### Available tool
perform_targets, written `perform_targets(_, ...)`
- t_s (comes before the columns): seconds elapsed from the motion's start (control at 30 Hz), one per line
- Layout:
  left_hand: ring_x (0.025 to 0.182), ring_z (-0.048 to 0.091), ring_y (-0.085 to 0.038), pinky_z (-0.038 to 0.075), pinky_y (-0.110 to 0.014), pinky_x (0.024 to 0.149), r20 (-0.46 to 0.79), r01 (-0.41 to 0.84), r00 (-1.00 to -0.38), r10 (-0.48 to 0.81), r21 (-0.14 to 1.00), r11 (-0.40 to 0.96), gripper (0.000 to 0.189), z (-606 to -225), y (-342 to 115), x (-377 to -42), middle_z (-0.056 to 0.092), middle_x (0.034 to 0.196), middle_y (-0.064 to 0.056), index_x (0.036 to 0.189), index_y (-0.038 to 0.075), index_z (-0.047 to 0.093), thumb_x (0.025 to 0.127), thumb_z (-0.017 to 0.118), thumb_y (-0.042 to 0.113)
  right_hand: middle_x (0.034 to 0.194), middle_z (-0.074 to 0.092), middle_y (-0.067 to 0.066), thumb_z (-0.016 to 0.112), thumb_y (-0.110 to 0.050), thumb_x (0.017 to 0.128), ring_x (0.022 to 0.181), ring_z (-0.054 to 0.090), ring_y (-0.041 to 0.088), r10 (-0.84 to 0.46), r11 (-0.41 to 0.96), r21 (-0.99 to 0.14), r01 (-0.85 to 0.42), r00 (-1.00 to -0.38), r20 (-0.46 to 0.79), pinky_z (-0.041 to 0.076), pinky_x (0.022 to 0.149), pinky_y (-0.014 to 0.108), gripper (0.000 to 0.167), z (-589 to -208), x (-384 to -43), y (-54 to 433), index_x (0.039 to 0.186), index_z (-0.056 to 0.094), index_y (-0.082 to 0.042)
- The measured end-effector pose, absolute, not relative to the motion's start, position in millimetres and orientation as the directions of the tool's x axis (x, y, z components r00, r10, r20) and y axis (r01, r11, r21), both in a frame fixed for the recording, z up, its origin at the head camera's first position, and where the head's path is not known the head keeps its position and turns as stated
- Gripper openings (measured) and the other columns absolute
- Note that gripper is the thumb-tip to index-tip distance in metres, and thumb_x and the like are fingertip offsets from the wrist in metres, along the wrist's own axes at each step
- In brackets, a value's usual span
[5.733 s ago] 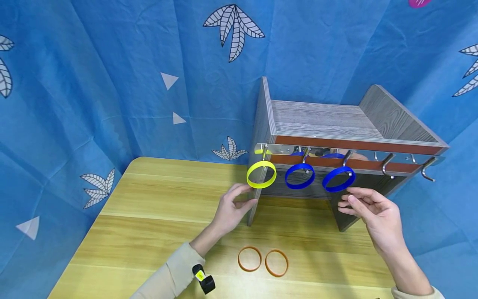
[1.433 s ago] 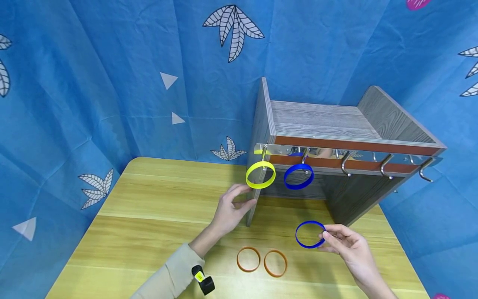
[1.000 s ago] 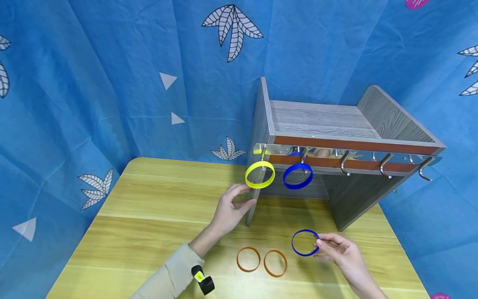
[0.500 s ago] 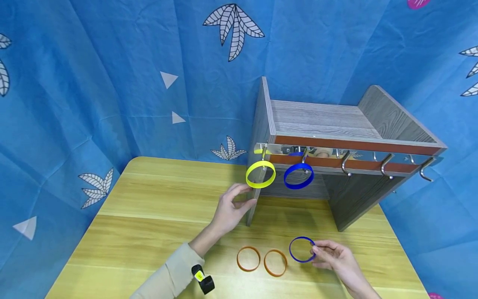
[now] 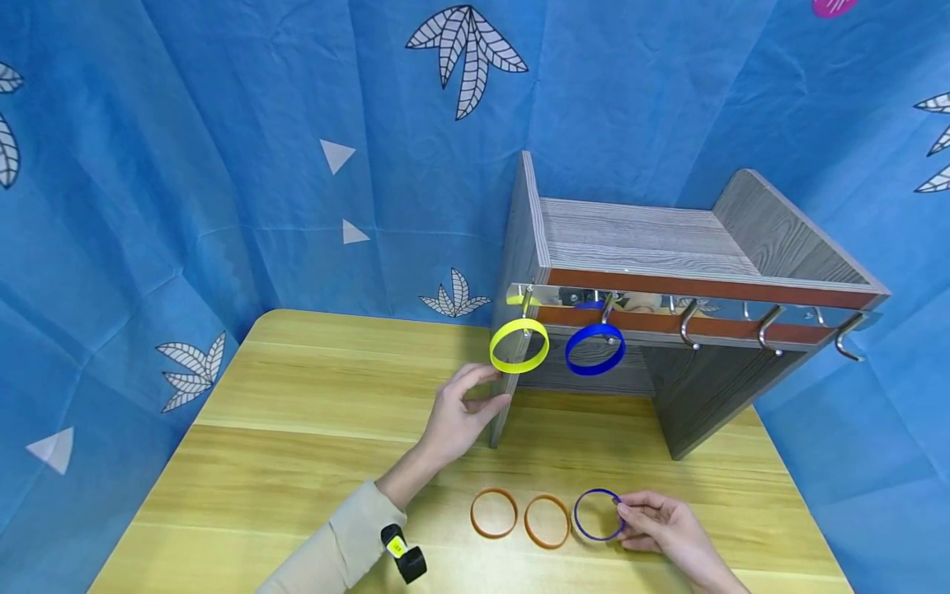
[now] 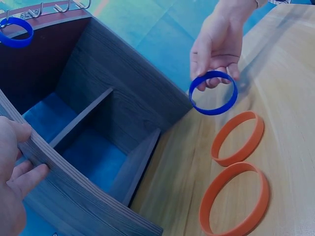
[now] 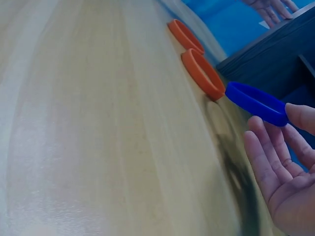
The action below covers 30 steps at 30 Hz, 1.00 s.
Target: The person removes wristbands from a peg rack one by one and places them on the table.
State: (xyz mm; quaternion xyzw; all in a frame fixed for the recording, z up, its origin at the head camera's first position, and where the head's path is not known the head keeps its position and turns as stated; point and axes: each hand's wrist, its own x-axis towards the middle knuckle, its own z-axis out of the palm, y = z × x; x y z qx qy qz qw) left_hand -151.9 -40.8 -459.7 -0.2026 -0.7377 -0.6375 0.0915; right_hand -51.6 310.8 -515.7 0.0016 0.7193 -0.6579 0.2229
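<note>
My right hand point(image 5: 665, 528) pinches a blue silicone wristband point(image 7: 256, 104) between thumb and fingers, low over the table; its shadow falls below it in the right wrist view. Beside it, two orange wristbands point(image 5: 530, 530) lie in a row on the wood. My left hand point(image 5: 456, 419) touches the left side panel point(image 6: 74, 169) of a grey wooden shelf, its fingertips on the panel's front edge. Just above that hand, a yellow wristband point(image 5: 512, 369) hangs from the first hook. Another blue wristband point(image 5: 594, 371) hangs from the second hook.
The grey shelf point(image 5: 646, 235) stands at the table's back right, with a metal hook rail point(image 5: 731, 308) along its front. Three bare hooks stick out at the rail's right. A blue patterned curtain point(image 5: 297, 165) hangs behind the wooden table point(image 5: 297, 462).
The second blue wristband has come off the third hook in my right hand. It has moved down and left, beside the orange ones. My left hand has stayed at the panel.
</note>
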Motion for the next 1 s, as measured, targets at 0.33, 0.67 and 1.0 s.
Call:
perform_targets(0.33,0.123,0.068,-0.035,0.068,-0.027,0.090,0.389,0.411,-0.904,0.179,0.904,0.115,0.034,-460.5,-40.2,-152.0,0.069,0.129,-0.015,0.129,0.006,0.070,0.095,0.078,0.009,0.098,0.077,-0.004,0.055,-0.015,0.111,0.092,0.077,0.010,-0.338,0.146,-0.925,0.350,-0.862,-0.379,0.069,0.086,0.028,0.028,-522.7,-54.4,317.3,0.128,0.066,0.004)
perform_targets(0.67,0.124,0.066,-0.044,0.068,-0.031,0.091,0.385,0.405,-0.905,0.179,0.910,0.091,0.034,-460.3,-40.8,-152.2,0.068,0.129,-0.018,0.128,0.004,0.070,0.095,0.078,0.007,0.101,0.078,-0.006,0.057,-0.015,0.110,0.091,0.077,0.008,-0.327,0.161,-0.915,0.370,-0.855,-0.403,0.069,0.083,0.026,0.035,-530.0,-53.5,317.7,0.133,0.061,0.011)
perform_targets(1.0,0.124,0.065,-0.045,0.068,-0.028,0.090,0.380,0.400,-0.908,0.177,0.912,0.095,0.035,-460.4,-40.1,-151.8,0.068,0.130,-0.016,0.129,0.005,0.070,0.095,0.077,0.007,0.103,0.077,-0.004,0.058,-0.016,0.109,0.092,0.076,0.009,-0.324,0.180,-0.911,0.372,-0.852,-0.412,0.068,0.083,0.026,0.047,-529.8,-52.3,316.7,0.138,0.050,0.020)
